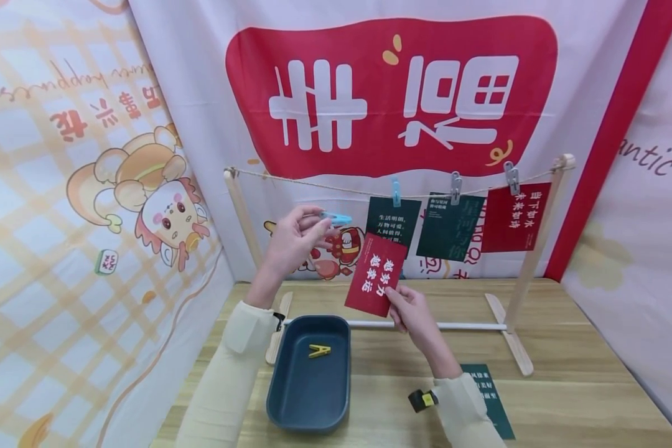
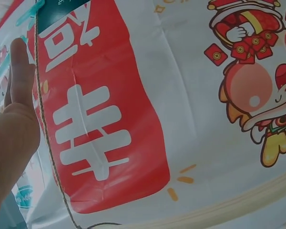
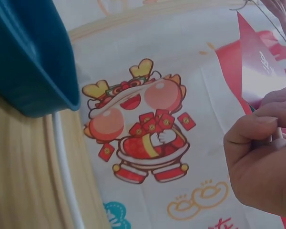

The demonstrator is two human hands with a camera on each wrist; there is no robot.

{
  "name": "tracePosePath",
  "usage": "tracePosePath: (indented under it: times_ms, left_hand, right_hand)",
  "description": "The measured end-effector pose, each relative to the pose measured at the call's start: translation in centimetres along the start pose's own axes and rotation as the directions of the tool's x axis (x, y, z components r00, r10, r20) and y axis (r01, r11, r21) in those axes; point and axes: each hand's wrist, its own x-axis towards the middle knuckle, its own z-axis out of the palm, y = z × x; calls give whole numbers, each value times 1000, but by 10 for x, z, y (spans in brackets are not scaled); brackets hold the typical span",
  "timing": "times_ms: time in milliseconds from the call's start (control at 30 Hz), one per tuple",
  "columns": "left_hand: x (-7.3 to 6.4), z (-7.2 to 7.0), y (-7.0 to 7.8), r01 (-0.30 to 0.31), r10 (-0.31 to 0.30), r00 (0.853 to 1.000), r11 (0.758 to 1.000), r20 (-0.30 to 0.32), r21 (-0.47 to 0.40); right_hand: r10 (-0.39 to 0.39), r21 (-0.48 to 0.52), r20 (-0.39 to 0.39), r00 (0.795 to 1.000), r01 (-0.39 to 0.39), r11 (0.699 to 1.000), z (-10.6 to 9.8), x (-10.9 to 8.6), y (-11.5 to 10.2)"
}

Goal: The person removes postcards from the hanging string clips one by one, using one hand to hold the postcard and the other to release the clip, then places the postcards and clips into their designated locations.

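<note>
My left hand (image 1: 298, 239) pinches a light blue clothespin (image 1: 336, 218) just below the left half of the string (image 1: 308, 182). Lower and to the right, my right hand (image 1: 413, 314) grips a red card (image 1: 376, 275) with white characters by its lower right edge, thumb on the printed face. The card is tilted and overlaps a dark green card (image 1: 393, 224) that hangs from the string by another blue clothespin (image 1: 396, 192). In the right wrist view, the red card (image 3: 262, 71) rises above the curled fingers of the right hand (image 3: 264, 152).
Grey clothespins (image 1: 456, 188) hold a second green card (image 1: 451, 227) and a red card (image 1: 516, 218) farther right. The wooden stand (image 1: 532, 267) carries the string. On the table, a dark blue bin (image 1: 308, 398) contains a yellow clothespin (image 1: 319, 351). Another green card (image 1: 495, 410) lies by the right sleeve.
</note>
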Motion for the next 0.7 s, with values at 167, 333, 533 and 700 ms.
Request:
tracePosePath:
  times_ms: [167,333,533,700]
  left_hand:
    - [-7,2,-12,46,-47,998,999,48,13]
    - [-15,3,-28,69,-76,994,994,76,86]
    - [-26,5,-46,81,-88,994,990,59,112]
    - [-36,8,-63,119,-125,992,983,33,137]
  right_hand:
    - [29,-57,-2,1000,-29,998,-14,-8,10]
    - [62,-73,-35,997,-64,995,-32,-18,19]
    - [103,-87,-86,991,-111,990,-47,-24,33]
    - [139,-98,-107,985,-150,984,-56,-29,43]
